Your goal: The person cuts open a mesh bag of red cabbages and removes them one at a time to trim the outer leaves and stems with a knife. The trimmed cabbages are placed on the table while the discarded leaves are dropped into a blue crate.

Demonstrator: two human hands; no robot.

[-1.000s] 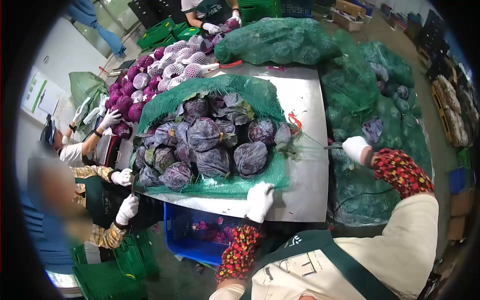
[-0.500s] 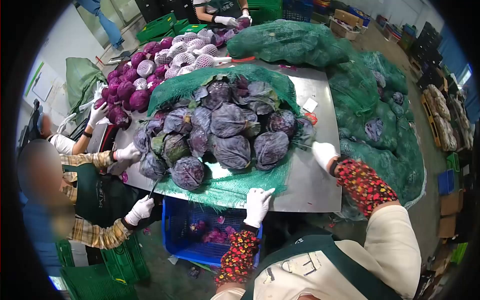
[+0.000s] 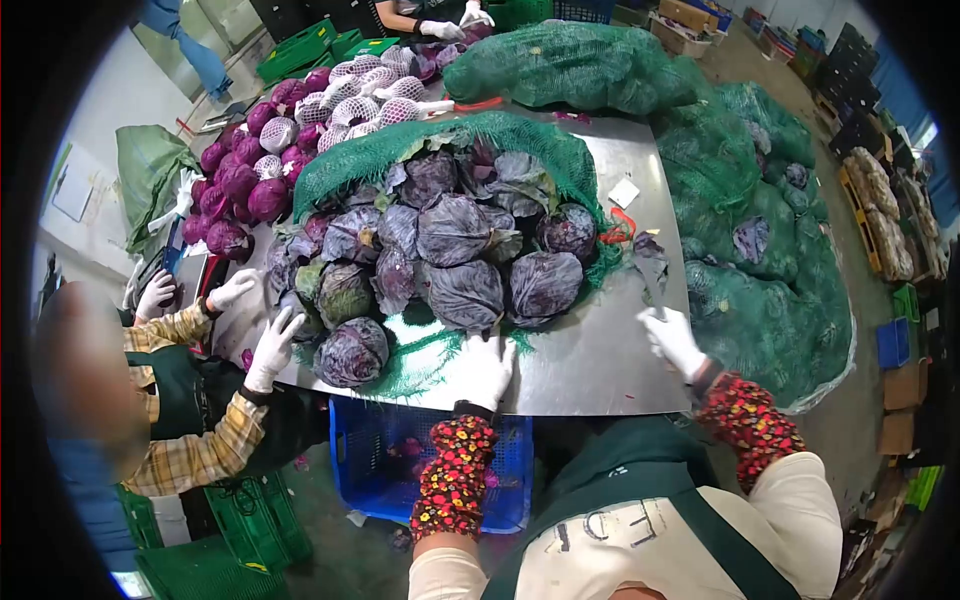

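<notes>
My left hand (image 3: 484, 370), in a white glove, reaches over the table's near edge with fingers stretched out at the underside of a purple cabbage (image 3: 465, 297). Whether it presses on the cabbage is hard to see. My right hand (image 3: 674, 341), also gloved, is closed around a knife (image 3: 655, 292) on the right of the table. Its blade points away from me, and a loose dark cabbage leaf (image 3: 650, 257) lies at its tip. A heap of leafy purple cabbages (image 3: 398, 230) rests in a green net bag (image 3: 540, 138), spread open.
A co-worker's gloved hands (image 3: 272, 350) are left of the heap. Peeled cabbages (image 3: 268, 200), some in white foam nets, lie beyond. Full net bags (image 3: 740, 310) stand right of the metal table (image 3: 640, 375). A blue crate (image 3: 430, 505) sits below its edge.
My left hand has gone from the net's near edge up-left to the cabbages. My right hand has shifted slightly right and down. The co-worker's near hand has risen toward the heap.
</notes>
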